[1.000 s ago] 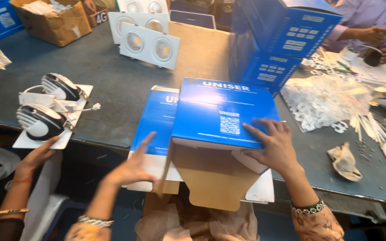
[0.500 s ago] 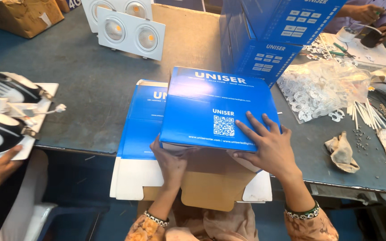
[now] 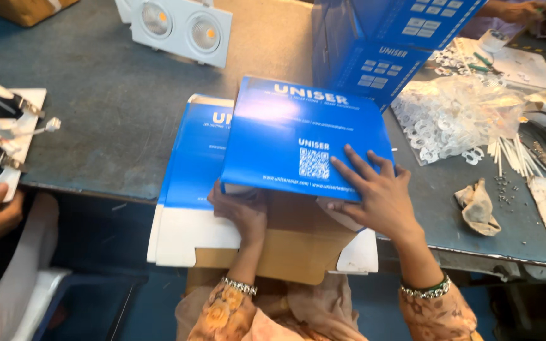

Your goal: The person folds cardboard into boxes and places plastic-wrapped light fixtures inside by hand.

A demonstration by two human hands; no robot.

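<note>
Presently: glossy blue cardboard carton, half folded, on grey desk. Right hand flat, released, pressing its top; left hand grasping lower edge. Brown flap beneath hands, untucked.

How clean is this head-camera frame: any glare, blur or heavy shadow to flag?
Head view: a pale glare patch washes out the upper left of the blue box; the right hand on it is sharp; the left hand sits in shade at the box's lower edge; the bag of white plastic rings looks overexposed; the table is evenly lit.
</note>
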